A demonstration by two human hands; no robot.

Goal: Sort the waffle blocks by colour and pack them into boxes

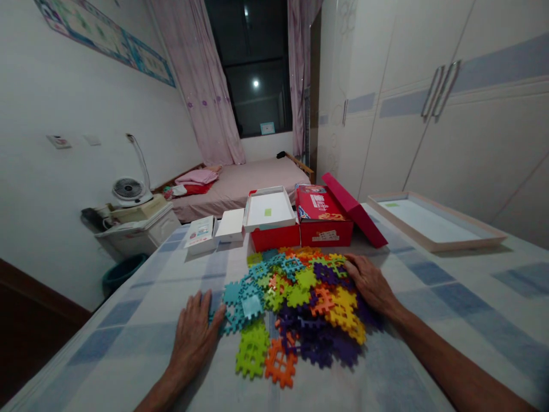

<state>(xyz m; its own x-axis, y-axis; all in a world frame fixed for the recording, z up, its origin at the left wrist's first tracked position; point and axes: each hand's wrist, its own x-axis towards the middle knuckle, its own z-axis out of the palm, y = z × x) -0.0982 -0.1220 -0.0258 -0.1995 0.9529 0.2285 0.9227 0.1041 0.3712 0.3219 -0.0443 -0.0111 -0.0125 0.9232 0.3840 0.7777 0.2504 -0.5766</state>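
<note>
A heap of flat plastic interlocking tiles (298,294) lies before me in teal, green, orange, yellow and purple. Some tiles have window-like cut-outs, and all have notched edges. My left hand (195,329) rests flat at the heap's left side, fingers apart, its thumb touching or nearly touching the teal tiles (240,306). On the opposite side my right hand (371,283) is laid against the heap's edge, fingers stretched over the purple and yellow tiles, fingertips partly hidden. Closest to me are a green tile (252,350) and an orange window tile (281,363).
Behind the heap stand a red box (323,229) with a red lid (355,212) leaning on it, a white-lined tray (272,209) on a red base, and two small white boxes (201,234). A shallow tray (437,223) lies at right on the checked cloth (150,326).
</note>
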